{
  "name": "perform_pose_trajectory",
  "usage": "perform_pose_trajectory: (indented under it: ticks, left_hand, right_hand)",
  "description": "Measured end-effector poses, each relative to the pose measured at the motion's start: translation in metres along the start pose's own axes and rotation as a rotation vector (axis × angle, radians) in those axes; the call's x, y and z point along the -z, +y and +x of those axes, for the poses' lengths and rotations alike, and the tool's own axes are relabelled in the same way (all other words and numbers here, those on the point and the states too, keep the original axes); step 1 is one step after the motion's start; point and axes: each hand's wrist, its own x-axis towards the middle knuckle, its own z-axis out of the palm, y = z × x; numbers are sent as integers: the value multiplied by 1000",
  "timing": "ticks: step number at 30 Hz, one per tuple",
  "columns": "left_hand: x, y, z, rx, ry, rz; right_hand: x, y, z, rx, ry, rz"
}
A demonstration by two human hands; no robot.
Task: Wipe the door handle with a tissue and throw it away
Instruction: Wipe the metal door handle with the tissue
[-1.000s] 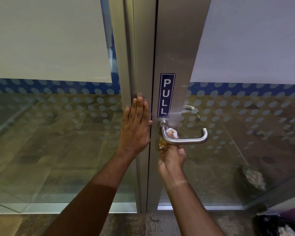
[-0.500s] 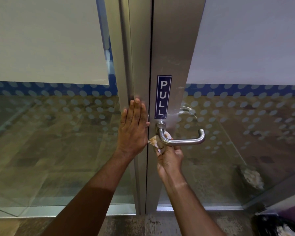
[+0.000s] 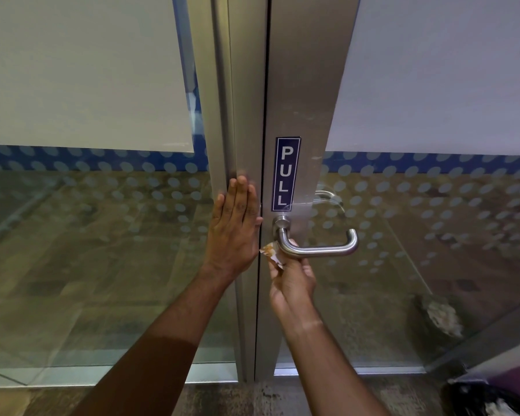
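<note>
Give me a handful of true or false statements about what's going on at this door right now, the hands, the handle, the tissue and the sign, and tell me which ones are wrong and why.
1. The left hand lies flat against the metal frame beside the door. True.
2. The right hand holds a tissue at the bend of the door handle nearest the frame. True.
3. The sign above the handle says PUSH. False: it says PULL.
4. The tissue is wrapped round the handle's far right end. False: it is at the left end, near the mount.
5. Both hands are on the handle. False: only the right hand is there; the left is on the frame.
</note>
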Motion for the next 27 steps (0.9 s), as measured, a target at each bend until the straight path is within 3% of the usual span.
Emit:
perform_pose_trajectory:
  ticks: [14, 18, 27]
  left_hand:
    - [-1, 0, 0, 8, 12, -17]
    - [1, 0, 0, 5, 6, -26]
    - [2, 1, 0, 18, 3, -30]
  right_hand:
    - [24, -41, -18, -128, -77, 74]
    - [33, -67, -12, -65, -23, 132]
    - [33, -110, 10, 174, 3, 1]
